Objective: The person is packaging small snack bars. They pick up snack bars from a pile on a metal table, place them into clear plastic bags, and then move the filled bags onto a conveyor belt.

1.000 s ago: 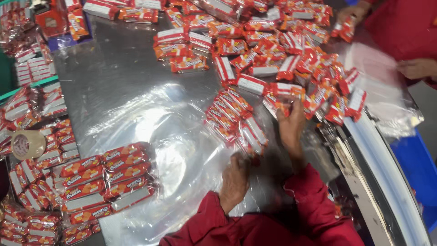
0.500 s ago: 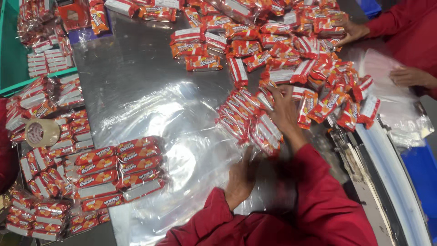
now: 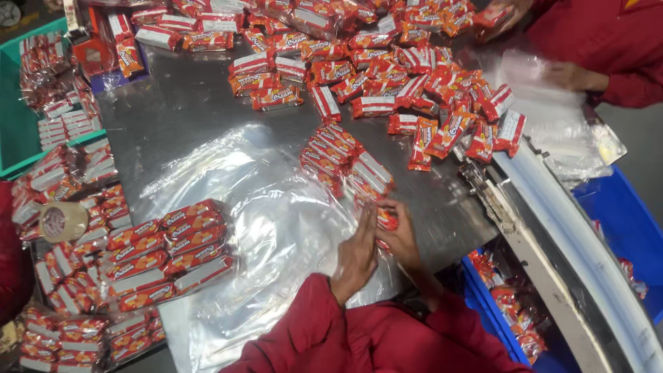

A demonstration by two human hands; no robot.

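Observation:
My left hand (image 3: pixel 356 254) and my right hand (image 3: pixel 402 238) meet near the front edge of the steel table (image 3: pixel 173 117), both in red sleeves. Between them they clasp a red snack packet (image 3: pixel 387 220); how many packets are there is hidden by the fingers. Just beyond my hands a neat row of red packets (image 3: pixel 345 162) lies on a clear plastic sheet (image 3: pixel 276 221). A big loose heap of the same packets (image 3: pixel 387 76) covers the far side of the table.
A wrapped bundle of packets (image 3: pixel 169 252) lies at left, with more bundles and a tape roll (image 3: pixel 62 221) beside it. A green crate (image 3: pixel 21 131) stands far left, blue bins (image 3: pixel 621 221) at right. Another person's hand (image 3: pixel 563 74) works on plastic bags at top right.
My right hand has drawn back from the loose heap toward my body with a packet. My left hand has come up to meet it.

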